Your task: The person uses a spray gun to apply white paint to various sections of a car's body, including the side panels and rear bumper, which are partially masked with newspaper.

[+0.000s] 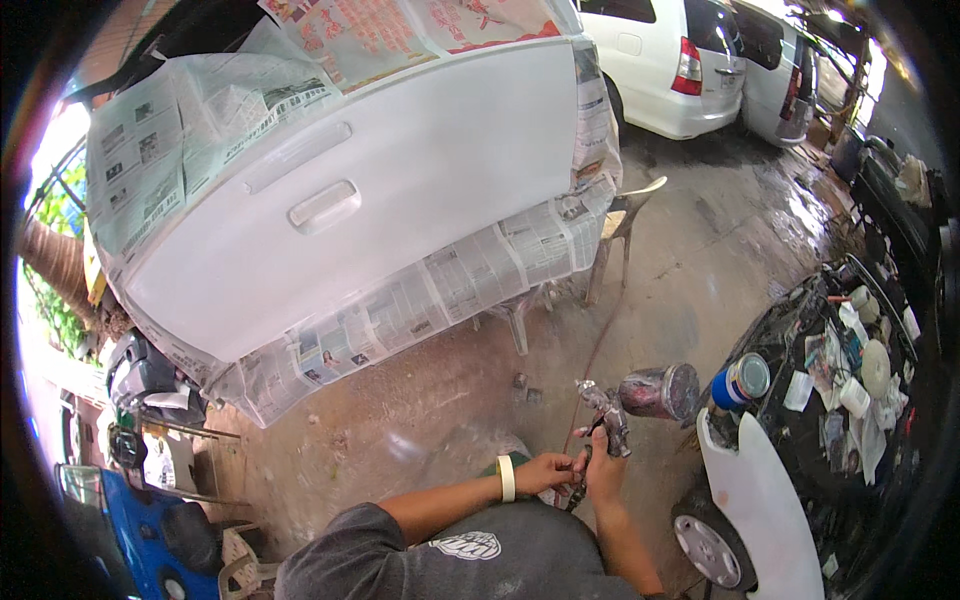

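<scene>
My right hand (601, 468) is wrapped round the handle of a paint spray gun (609, 414), whose body looks covered in crumpled silvery wrapping. A stained metal paint cup (662, 392) is fixed to the gun and points away to the right. My left hand (548, 474) is closed, its fingers pinching low on the gun's handle near the hose end; the exact part is hidden. Round my left wrist sits a roll of pale masking tape (507, 480). Ahead stands a white vehicle tailgate (440, 170), bordered by taped newspaper (440, 288).
A blue can (738, 382) stands at right beside a white fender (765, 500) and an engine bay strewn with rags (850, 390). A thin hose (600, 350) crosses the floor. White vehicles (660, 60) are parked behind; a blue vehicle (150, 530) is at lower left.
</scene>
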A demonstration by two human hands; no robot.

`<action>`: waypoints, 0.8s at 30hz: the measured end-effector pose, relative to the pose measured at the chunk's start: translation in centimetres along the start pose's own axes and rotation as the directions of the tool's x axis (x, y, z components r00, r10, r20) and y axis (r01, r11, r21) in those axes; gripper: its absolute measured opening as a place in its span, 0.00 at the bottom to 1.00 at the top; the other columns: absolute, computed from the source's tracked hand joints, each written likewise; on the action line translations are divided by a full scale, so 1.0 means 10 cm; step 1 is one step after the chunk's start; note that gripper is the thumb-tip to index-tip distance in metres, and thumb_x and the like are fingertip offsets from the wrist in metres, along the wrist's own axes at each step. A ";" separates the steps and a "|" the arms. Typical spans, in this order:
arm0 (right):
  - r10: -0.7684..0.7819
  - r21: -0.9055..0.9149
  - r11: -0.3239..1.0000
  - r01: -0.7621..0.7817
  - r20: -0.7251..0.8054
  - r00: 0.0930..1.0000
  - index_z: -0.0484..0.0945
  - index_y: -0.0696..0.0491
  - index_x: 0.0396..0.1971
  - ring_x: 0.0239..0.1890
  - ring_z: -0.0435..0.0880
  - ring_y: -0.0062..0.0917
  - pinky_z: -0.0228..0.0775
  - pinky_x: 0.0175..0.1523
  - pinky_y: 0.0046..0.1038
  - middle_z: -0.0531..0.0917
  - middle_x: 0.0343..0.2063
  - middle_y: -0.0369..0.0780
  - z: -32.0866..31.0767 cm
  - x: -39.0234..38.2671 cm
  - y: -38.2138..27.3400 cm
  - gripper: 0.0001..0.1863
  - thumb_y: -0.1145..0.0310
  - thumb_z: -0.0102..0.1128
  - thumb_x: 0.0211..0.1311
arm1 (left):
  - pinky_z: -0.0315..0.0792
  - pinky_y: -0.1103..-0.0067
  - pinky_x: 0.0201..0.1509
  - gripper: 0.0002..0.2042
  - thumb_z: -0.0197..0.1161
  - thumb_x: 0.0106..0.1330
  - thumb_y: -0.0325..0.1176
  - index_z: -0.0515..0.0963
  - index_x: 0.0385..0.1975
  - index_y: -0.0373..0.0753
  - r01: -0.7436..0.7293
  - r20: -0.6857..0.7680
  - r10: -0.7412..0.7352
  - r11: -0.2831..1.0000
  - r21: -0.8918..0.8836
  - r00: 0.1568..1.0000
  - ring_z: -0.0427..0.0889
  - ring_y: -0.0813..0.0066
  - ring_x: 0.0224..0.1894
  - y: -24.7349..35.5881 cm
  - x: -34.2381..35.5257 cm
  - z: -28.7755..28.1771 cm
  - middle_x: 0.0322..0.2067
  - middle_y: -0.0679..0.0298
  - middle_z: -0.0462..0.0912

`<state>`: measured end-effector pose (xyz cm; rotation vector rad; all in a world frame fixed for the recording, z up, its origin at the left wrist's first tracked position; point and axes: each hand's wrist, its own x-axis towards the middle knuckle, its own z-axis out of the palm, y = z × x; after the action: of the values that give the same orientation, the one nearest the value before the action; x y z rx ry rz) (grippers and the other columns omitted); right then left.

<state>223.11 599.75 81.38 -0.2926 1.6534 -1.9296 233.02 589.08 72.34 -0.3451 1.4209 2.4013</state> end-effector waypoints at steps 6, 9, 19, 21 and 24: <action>0.045 0.003 0.999 -0.045 0.017 0.999 0.71 0.55 0.49 0.14 0.70 0.16 0.61 0.18 0.20 0.82 0.33 0.40 -0.33 0.56 0.02 0.17 0.56 0.51 0.74 | 0.77 0.79 0.44 0.10 0.58 0.70 0.36 0.76 0.45 0.39 -0.009 0.052 0.008 1.000 0.020 0.999 0.80 0.79 0.43 0.12 0.64 -0.09 0.41 0.68 0.81; 0.012 -0.026 1.000 -0.012 0.016 1.000 0.71 0.55 0.49 0.14 0.70 0.16 0.62 0.18 0.20 0.81 0.33 0.40 -0.49 0.97 -0.15 0.17 0.56 0.51 0.74 | 0.78 0.78 0.43 0.10 0.58 0.69 0.36 0.77 0.45 0.40 -0.015 0.043 0.013 0.999 0.047 0.999 0.80 0.79 0.44 0.43 1.02 -0.07 0.40 0.68 0.81; -0.026 -0.036 0.999 0.028 0.045 0.999 0.72 0.56 0.48 0.14 0.71 0.18 0.62 0.18 0.20 0.81 0.34 0.41 -0.51 2.09 -0.70 0.17 0.57 0.52 0.73 | 0.76 0.78 0.44 0.11 0.56 0.70 0.38 0.76 0.46 0.40 -0.060 -0.063 0.065 0.995 0.074 0.996 0.79 0.80 0.45 1.29 1.78 -0.29 0.41 0.69 0.81; -0.027 -0.026 0.999 0.030 0.108 0.994 0.72 0.56 0.49 0.14 0.72 0.18 0.62 0.18 0.20 0.81 0.34 0.41 -0.47 2.29 -0.73 0.18 0.57 0.52 0.73 | 0.76 0.77 0.44 0.12 0.57 0.69 0.39 0.76 0.45 0.40 -0.068 -0.141 0.075 0.996 0.049 0.987 0.79 0.80 0.45 1.35 1.83 -0.31 0.41 0.69 0.81; 0.024 -0.025 1.000 -0.019 0.196 0.980 0.72 0.57 0.49 0.14 0.71 0.18 0.63 0.18 0.20 0.81 0.34 0.41 -0.43 2.54 -0.75 0.17 0.57 0.52 0.73 | 0.76 0.77 0.48 0.13 0.58 0.69 0.40 0.76 0.47 0.40 -0.147 -0.210 0.160 0.986 0.079 0.964 0.79 0.79 0.46 1.43 1.94 -0.41 0.42 0.69 0.81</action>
<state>198.24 589.85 82.68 -0.4571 1.5440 -1.8047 209.66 582.11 74.75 -0.5116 1.6703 2.4968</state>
